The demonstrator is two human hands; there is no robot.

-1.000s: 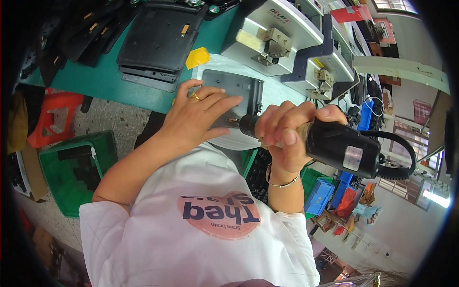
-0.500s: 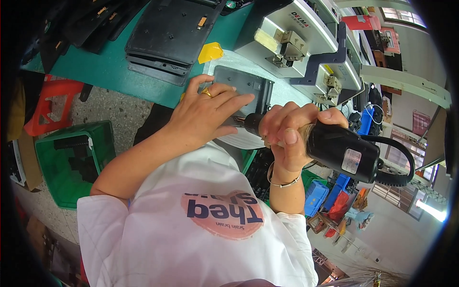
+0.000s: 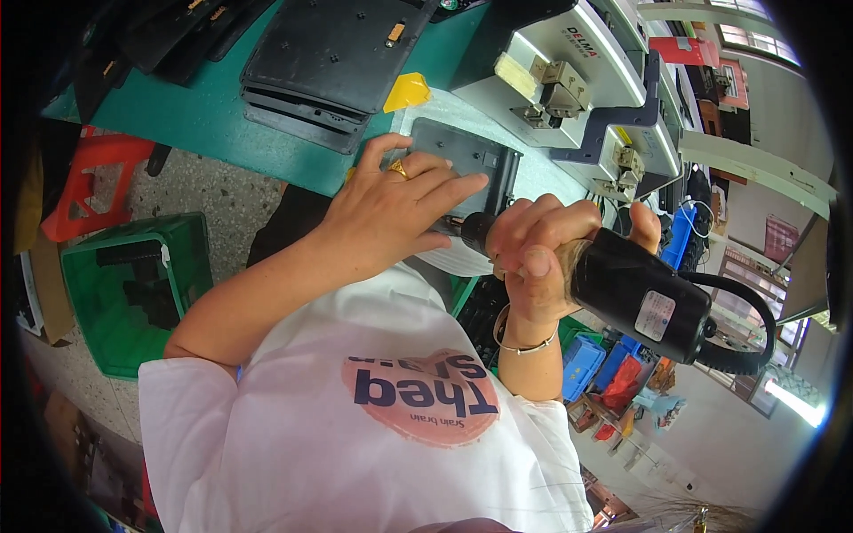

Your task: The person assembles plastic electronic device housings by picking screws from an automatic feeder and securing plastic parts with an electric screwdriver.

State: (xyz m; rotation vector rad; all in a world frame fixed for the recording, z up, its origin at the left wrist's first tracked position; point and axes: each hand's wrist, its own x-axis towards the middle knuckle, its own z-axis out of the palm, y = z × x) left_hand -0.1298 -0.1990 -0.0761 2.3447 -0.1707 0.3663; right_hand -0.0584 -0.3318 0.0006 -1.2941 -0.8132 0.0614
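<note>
My left hand [image 3: 378, 204] lies with fingers stretched over a flat black plastic panel [image 3: 458, 147] on the bench, and covers its near part. A gold ring sits on one finger. Wrapped in my right hand [image 3: 538, 253] is a black electric screwdriver [image 3: 613, 280] with a cable curling from its rear end. It is held nearly level, its tip pointing left at the panel's near edge, close below my left fingers. The exact contact of the tip is hard to make out.
A stack of black panels [image 3: 320, 53] stands on the green bench [image 3: 195, 107], beside a yellow piece [image 3: 407, 91]. Beyond the work are two grey-white machines [image 3: 569, 53] with metal fittings. A green bin [image 3: 133, 302] with black parts and a red stool [image 3: 98, 182] stand at left.
The screwdriver's rear end has dipped slightly, and one right finger has lifted off its body. My left hand stays on the panel. The whole view has shifted a little.
</note>
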